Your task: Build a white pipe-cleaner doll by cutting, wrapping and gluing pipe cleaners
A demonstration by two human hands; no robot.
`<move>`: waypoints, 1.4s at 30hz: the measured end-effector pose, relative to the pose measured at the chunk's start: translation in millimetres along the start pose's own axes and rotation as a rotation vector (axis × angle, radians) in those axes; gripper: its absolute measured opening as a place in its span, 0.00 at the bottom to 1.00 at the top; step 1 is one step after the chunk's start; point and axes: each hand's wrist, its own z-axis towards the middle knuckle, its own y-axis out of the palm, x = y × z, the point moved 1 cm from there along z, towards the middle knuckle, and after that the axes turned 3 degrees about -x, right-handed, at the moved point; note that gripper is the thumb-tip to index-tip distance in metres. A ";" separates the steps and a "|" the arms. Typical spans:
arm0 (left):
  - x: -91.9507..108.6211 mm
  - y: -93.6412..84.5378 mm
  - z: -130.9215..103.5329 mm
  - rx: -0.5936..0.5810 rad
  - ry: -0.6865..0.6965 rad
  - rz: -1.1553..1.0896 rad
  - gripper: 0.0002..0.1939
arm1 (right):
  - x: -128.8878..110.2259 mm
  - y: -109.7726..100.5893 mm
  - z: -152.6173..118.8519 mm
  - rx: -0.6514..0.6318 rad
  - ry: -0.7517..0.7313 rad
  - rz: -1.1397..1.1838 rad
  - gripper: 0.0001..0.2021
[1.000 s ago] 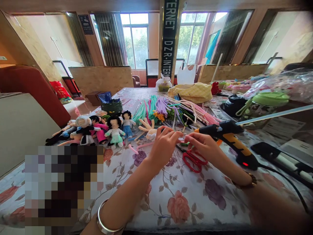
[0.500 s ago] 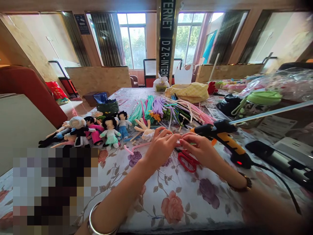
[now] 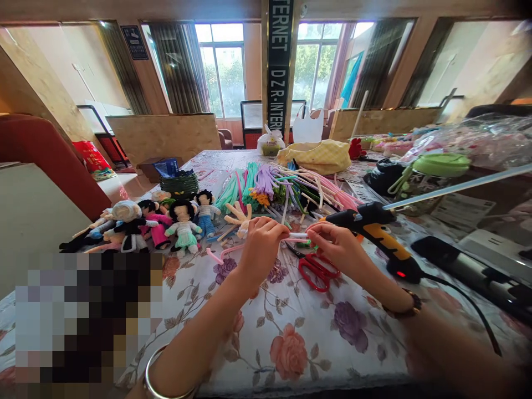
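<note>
A short white pipe cleaner [image 3: 298, 235] is stretched level between my two hands. My left hand [image 3: 266, 242] pinches its left end, and my right hand [image 3: 332, 244] pinches the right end. Just below them lie red-handled scissors [image 3: 318, 271], their blades partly hidden by my fingers. A pink pipe cleaner [image 3: 233, 250] rests on the cloth to the left. Beyond my right hand stands a black and orange glue gun [image 3: 384, 238] with a lit red switch and a clear glue stick [image 3: 449, 191] in its back.
Several pipe-cleaner dolls [image 3: 185, 224] sit at the left. Behind my hands lies a heap of coloured pipe cleaners [image 3: 266, 183], with a yellow checked pouch [image 3: 318, 157] beyond. A green-lidded jar [image 3: 440, 166] stands at right. The flowered tablecloth [image 3: 291, 332] covers the table.
My hands have moved apart, so more of the white pipe cleaner shows between them. The scissors are less covered now. The whole view has shifted slightly.
</note>
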 end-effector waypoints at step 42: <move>2.1 2.1 4.4 0.099 -0.051 -0.237 0.03 | -6.3 -6.2 -7.3 0.378 -0.481 -0.798 0.14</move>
